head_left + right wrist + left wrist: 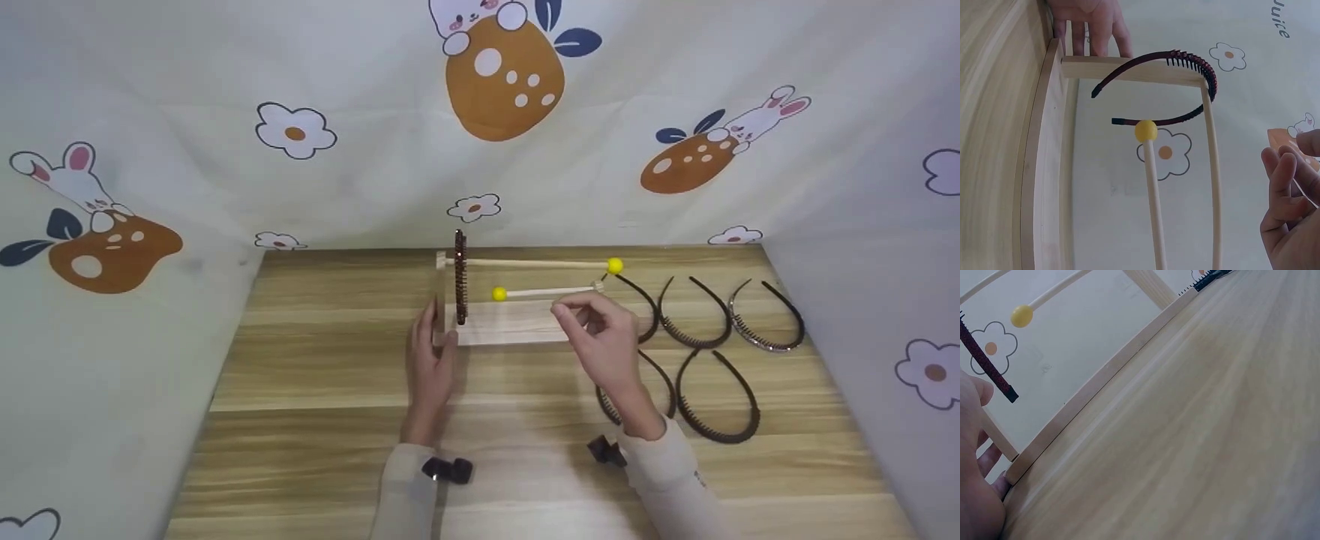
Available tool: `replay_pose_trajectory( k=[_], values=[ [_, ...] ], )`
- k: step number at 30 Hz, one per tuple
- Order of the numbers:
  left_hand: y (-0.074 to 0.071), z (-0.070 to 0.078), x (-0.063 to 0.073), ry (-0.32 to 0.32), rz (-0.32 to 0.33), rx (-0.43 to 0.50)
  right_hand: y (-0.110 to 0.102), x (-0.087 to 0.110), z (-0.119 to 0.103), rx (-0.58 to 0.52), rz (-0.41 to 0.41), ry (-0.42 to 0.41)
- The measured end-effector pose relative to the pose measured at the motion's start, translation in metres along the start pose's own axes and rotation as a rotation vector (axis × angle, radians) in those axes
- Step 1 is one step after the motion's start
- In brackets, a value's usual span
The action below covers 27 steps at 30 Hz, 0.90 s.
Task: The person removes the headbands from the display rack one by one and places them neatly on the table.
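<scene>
A wooden stand (510, 322) has an upright at its left end and two rods with yellow ball tips. One headband, dark with reddish trim and comb teeth (460, 277), hangs on the upper rod (540, 263), close to the left upright (1129, 70). My left hand (431, 375) holds the stand's left end, thumb on one side and fingers on the other. Above the stand's front right part is my right hand (604, 337), its fingers loosely bent and nothing seen between them. The lower rod (1154, 202) bears no headband; its yellow ball (1145, 131) points left.
Several dark toothed headbands lie on the wooden table (315, 420) right of the stand, among them a glittery one (772, 346) and a plain one (720, 435). My right forearm partly covers two of them. A printed curtain (360, 187) closes off the back and sides.
</scene>
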<state>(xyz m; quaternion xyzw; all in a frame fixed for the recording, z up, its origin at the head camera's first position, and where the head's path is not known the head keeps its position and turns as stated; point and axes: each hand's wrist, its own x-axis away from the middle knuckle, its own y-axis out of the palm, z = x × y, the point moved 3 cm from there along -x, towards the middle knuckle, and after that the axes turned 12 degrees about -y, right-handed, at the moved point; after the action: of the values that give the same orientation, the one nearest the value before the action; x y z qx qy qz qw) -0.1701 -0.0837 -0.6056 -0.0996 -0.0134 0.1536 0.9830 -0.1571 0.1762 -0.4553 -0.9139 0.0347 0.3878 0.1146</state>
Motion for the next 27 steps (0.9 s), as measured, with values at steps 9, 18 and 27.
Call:
replay_pose_trajectory(
  k=[9,18,27],
  values=[
    [-0.001,0.000,0.003,0.005,-0.004,0.014,0.017,-0.006,-0.005,-0.043,-0.006,0.062],
    [0.000,0.000,0.002,0.001,-0.014,0.012,0.033,-0.007,-0.006,-0.101,-0.053,0.127],
    [0.000,-0.001,0.000,0.032,0.018,-0.003,0.052,-0.002,-0.003,-0.158,-0.102,0.220]
  ],
)
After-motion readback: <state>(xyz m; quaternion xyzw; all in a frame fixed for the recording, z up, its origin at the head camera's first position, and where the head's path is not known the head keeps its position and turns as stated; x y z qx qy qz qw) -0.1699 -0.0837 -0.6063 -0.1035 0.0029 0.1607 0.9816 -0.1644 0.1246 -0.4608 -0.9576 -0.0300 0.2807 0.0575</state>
